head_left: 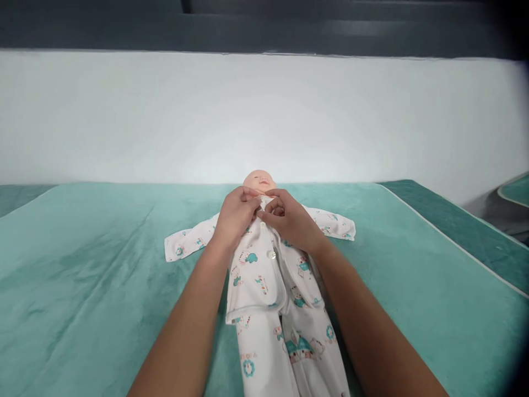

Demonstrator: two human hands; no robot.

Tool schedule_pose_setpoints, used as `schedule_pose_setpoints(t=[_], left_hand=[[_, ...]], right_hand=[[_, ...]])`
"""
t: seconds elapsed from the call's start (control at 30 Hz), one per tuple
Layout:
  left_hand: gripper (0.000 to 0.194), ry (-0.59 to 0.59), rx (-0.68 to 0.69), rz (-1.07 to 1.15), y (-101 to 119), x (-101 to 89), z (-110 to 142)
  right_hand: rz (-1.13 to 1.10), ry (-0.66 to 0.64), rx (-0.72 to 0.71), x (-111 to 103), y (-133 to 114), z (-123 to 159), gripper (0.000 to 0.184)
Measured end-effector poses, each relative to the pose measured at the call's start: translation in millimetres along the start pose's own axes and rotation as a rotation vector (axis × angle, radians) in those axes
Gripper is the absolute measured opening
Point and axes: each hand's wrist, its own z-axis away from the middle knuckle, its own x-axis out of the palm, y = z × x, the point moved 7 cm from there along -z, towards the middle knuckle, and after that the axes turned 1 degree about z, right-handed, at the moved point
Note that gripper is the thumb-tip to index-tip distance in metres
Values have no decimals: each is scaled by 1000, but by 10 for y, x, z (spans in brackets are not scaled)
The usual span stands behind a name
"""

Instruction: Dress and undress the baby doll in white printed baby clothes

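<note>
A baby doll (259, 179) lies on its back, its head at the far side. It wears a white long-sleeved top (254, 270) with animal prints and matching trousers (264, 353). My left hand (239, 212) and my right hand (285, 215) meet at the collar, just below the doll's chin. Both pinch the edges of the top there with thumb and fingers. Lower on the front, a button (271, 255) shows beside the parted edge, and the front hangs open below it. My fingers hide the exact spot they grip.
Under the doll spreads a teal blanket (111, 275) with creases on the left and pale piping on the right. A white wall (264, 116) rises behind it, with a dark band above. At the far right is a dark object with a teal top (516, 190).
</note>
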Motion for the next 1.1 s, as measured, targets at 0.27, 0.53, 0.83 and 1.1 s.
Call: schedule_pose_setpoints(t=[0.27,0.53,0.83,1.1], left_hand=[[18,116,163,-297,45,-30,218],[27,-41,151,-268,142,-29,679],[22,-146,95,-105,65,77,604],[21,-141,126,-81,57,71,602]], right_hand=[[294,156,-56,-100,-114,468,18],[31,145,-26,-148,-7,589,13],[-194,217,33,-176,11,519,19],[-195,184,30,-126,30,535,21]])
